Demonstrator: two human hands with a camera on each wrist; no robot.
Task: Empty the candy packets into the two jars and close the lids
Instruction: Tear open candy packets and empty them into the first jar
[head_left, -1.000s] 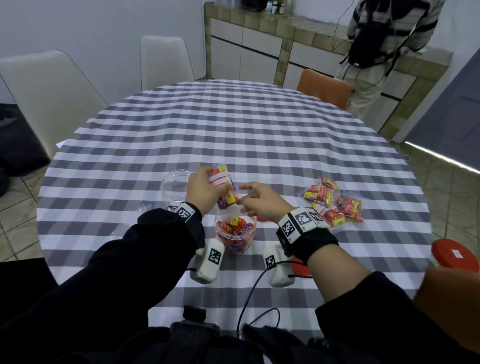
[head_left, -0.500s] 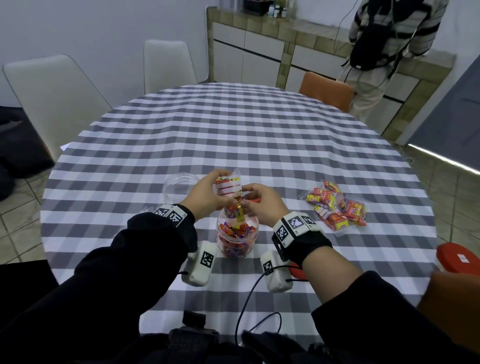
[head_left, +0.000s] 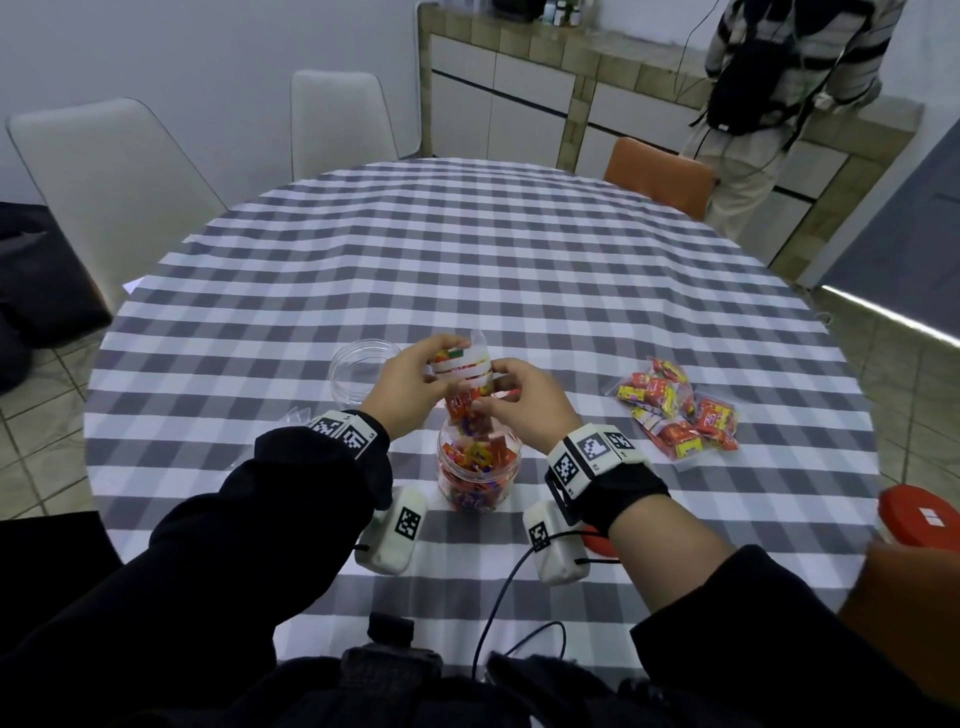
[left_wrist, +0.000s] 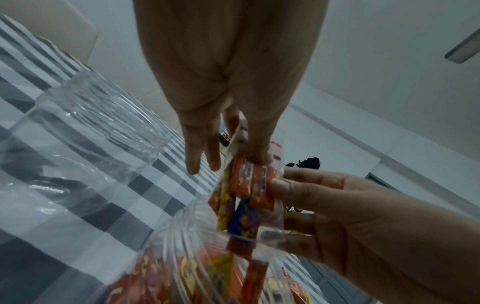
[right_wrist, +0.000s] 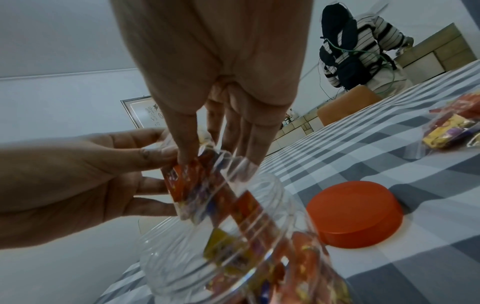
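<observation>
A clear candy packet (head_left: 462, 374) hangs mouth down over the candy-filled jar (head_left: 478, 467) near the table's front edge. My left hand (head_left: 410, 384) pinches the packet's upper end. My right hand (head_left: 524, 405) holds its lower part with thumb and fingertips. In the left wrist view, candies in the packet (left_wrist: 249, 181) slide toward the jar's mouth (left_wrist: 207, 267). The right wrist view shows the packet (right_wrist: 192, 185) reaching into the jar (right_wrist: 233, 246). An empty clear jar (head_left: 363, 369) stands just left of my hands. More full packets (head_left: 675, 410) lie to the right.
One red lid (right_wrist: 355, 214) lies right of the filled jar, mostly hidden behind my right wrist in the head view. A second red lid (head_left: 919, 519) sits at the table's right edge. Chairs ring the checked table (head_left: 519, 260). A person (head_left: 779, 104) stands at the far counter.
The packet has been lifted and turned mouth down above the filled jar. My right hand has closed in and taken hold of it, and candies are dropping in.
</observation>
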